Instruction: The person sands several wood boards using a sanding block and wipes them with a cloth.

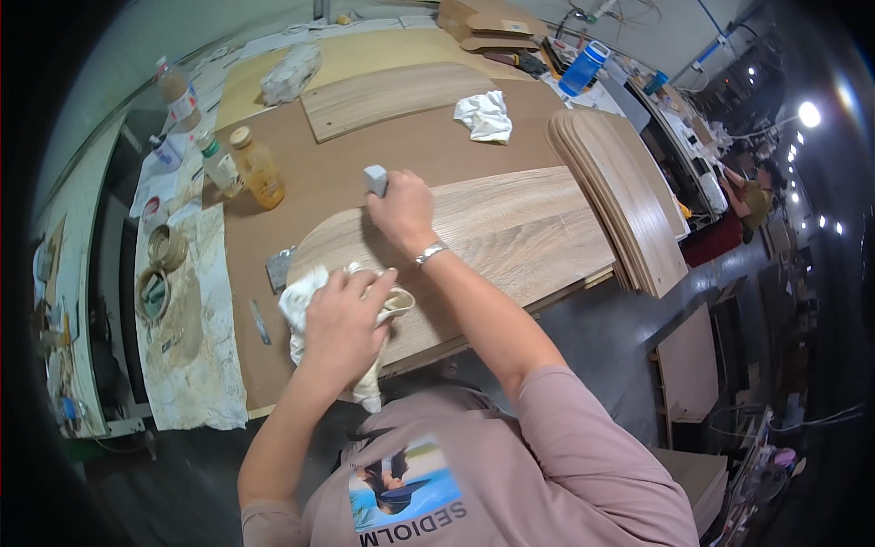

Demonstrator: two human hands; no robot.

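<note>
Clamping right fingers [397,186] on one pale block [375,178], left fingers [338,282] over one cloth [298,305], grip unclear

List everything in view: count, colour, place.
Tabletop: one, brown, centre
Loose boards: two, brown, centre and rear
Stacked boards: several, brown, right
Cloths: two, white, centre and rear
Blocks: two, grey, centre and left
Bottles: several, mixed, mostly left
Pots: two, brown, left
Bag: one, whitish, rear
Strip: one, grey, left
Cardboard: one pile, brown, rear
Co-worker: one, olive top, far right
Left hand: one, bare, on cloth
Right hand: one, bare, holding block
</note>
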